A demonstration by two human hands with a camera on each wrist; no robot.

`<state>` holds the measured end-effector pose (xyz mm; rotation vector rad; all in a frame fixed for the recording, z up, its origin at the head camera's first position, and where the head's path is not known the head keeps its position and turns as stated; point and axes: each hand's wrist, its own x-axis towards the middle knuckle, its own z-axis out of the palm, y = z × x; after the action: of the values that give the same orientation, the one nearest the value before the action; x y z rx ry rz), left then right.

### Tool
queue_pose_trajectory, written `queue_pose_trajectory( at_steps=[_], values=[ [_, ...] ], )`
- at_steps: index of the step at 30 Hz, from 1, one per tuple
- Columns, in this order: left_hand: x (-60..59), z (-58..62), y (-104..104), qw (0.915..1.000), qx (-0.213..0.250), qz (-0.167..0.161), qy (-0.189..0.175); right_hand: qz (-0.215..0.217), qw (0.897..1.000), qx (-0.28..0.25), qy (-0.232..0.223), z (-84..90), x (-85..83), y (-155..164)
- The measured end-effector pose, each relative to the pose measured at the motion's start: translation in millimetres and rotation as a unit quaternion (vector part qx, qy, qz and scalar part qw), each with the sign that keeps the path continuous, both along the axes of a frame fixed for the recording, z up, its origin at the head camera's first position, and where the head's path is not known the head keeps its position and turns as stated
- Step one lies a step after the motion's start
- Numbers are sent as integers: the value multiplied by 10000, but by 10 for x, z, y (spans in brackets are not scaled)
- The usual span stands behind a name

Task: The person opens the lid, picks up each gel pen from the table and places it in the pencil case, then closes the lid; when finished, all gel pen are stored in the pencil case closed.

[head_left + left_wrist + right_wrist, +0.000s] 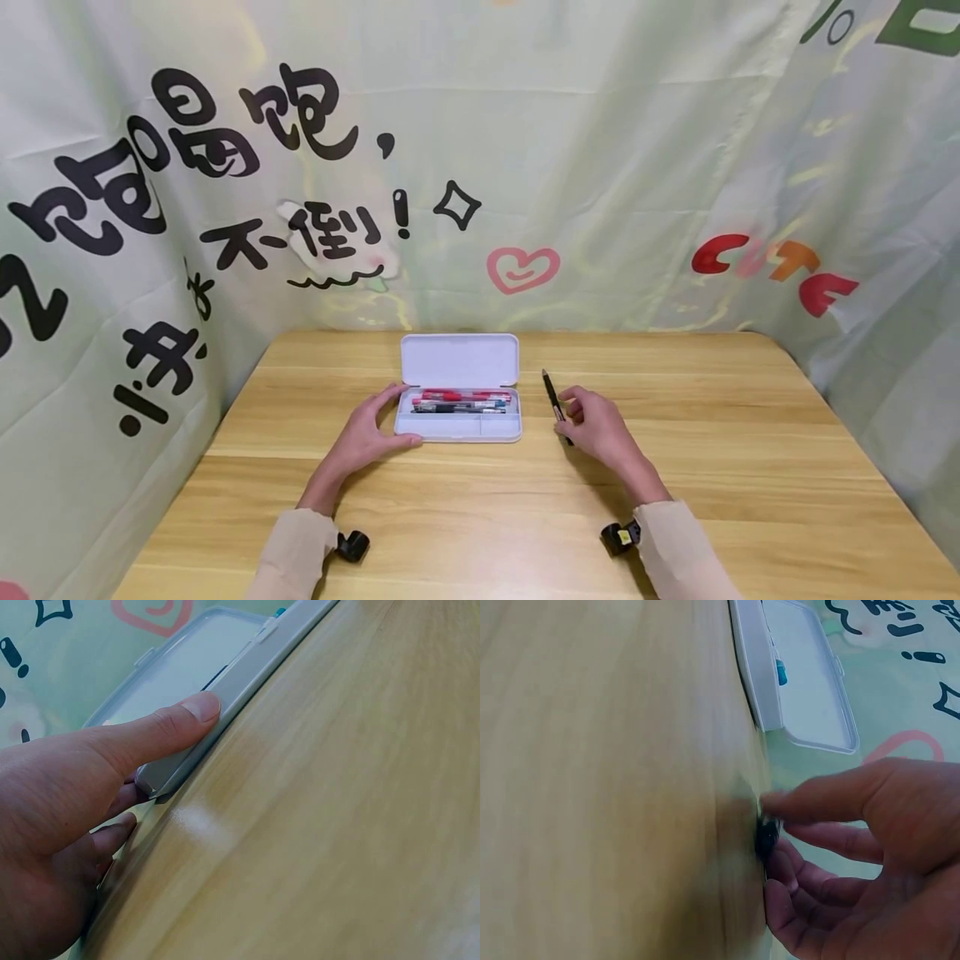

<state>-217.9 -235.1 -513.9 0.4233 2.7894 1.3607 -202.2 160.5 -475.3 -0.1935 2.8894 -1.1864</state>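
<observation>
An open white pencil case (442, 428) lies on the wooden table with its lid (460, 360) tipped back. Several pens (459, 408) with red, black and blue parts fill its rear compartment. My left hand (367, 435) holds the case by its left end, thumb along the front wall and fingers around the far side. To the right of the case, a black pen (552, 394) lies slanted, its tip pointing away from me. My right hand (597, 427) pinches this pen near its lower end between thumb and fingers; in the right wrist view the pen's dark end (766, 838) shows between them.
The wooden table (465, 517) reaches back to a pale fabric curtain (600, 167) with printed lettering and a heart, which also hangs at both sides. Small black cameras sit at the left wrist (352, 547) and the right wrist (618, 539).
</observation>
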Motion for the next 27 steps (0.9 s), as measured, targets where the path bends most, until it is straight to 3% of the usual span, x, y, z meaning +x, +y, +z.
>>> queue_pose_trajectory(
  at_steps=[7,13,20,27],
  values=[
    [-12,32,-9,10000,-34,29,23,-203,9996,201,89,27,-7,15],
    [-13,37,-9,10000,-36,28,2,-180,9997,25,177,68,-14,71],
    [-15,27,2,10000,-53,35,-67,-20,9932,-753,883,121,-35,43],
    [-10,0,1,9999,-55,42,-96,447,9810,-1118,1522,127,-133,-268]
  ],
)
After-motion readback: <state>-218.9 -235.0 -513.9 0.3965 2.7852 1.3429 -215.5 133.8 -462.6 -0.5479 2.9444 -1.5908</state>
